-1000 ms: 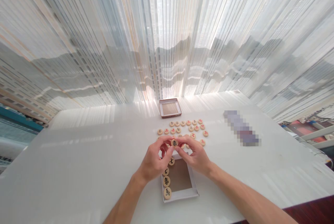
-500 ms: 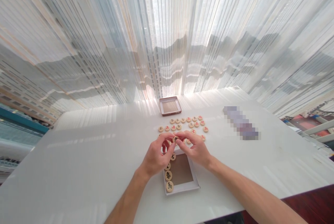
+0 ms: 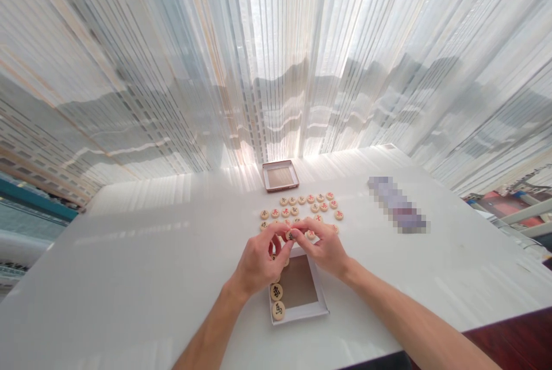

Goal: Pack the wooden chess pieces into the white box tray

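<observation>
Between the fingertips of both hands is a round wooden Chinese chess piece (image 3: pixel 290 235) with a black character. My left hand (image 3: pixel 264 260) pinches it from the left, and my right hand (image 3: pixel 321 245) pinches it from the right. Below them sits an open shallow white box (image 3: pixel 324 301) with a brown bottom. Along its left side stands a column of black-lettered pieces, among them an elephant piece (image 3: pixel 276 292) and a horse piece (image 3: pixel 278 310); my left hand partly covers the upper ones. Past my hands, loose pieces with red and black characters lie in rough rows, such as a red piece (image 3: pixel 338 215).
A box lid (image 3: pixel 280 188) with a reddish-brown rim lies open side up behind the loose pieces. To the right on the white table (image 3: pixel 172 266) is a blurred-out long object (image 3: pixel 397 204). A sheer striped curtain (image 3: pixel 276 71) hangs along the far edge.
Both hands keep hold of the same piece, which has tilted slightly and come a little lower. The view has shifted a touch; the pieces and boxes stay put.
</observation>
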{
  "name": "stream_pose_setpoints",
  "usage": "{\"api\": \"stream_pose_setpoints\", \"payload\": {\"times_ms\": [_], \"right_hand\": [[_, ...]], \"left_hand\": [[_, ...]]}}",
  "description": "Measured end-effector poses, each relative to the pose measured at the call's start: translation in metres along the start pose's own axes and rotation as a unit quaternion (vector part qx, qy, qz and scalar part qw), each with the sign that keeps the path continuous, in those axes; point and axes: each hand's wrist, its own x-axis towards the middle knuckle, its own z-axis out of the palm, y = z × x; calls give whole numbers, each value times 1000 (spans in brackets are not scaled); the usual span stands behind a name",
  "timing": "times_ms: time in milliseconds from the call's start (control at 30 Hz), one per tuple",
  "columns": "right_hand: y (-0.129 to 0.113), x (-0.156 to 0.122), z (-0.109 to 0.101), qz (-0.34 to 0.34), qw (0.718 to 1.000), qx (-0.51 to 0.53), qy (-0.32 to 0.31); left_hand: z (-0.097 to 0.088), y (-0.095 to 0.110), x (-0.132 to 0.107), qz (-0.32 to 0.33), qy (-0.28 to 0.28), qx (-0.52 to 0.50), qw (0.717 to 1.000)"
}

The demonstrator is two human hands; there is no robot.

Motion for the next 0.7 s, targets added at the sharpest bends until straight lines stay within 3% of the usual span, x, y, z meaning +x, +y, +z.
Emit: {"api": "stream_pose_setpoints", "payload": {"times_ms": [200,467,700], "right_hand": [[0,-2,2,-8,1000,11,2],[1,-3,1,-56,997,24,-44],[4,-5,5,-99,995,-1,-32]], "left_hand": [[0,1,1,-20,10,-15,1000],[0,-2,2,-45,32,-30,998],[-2,1,2,-61,22,-85,994]]}}
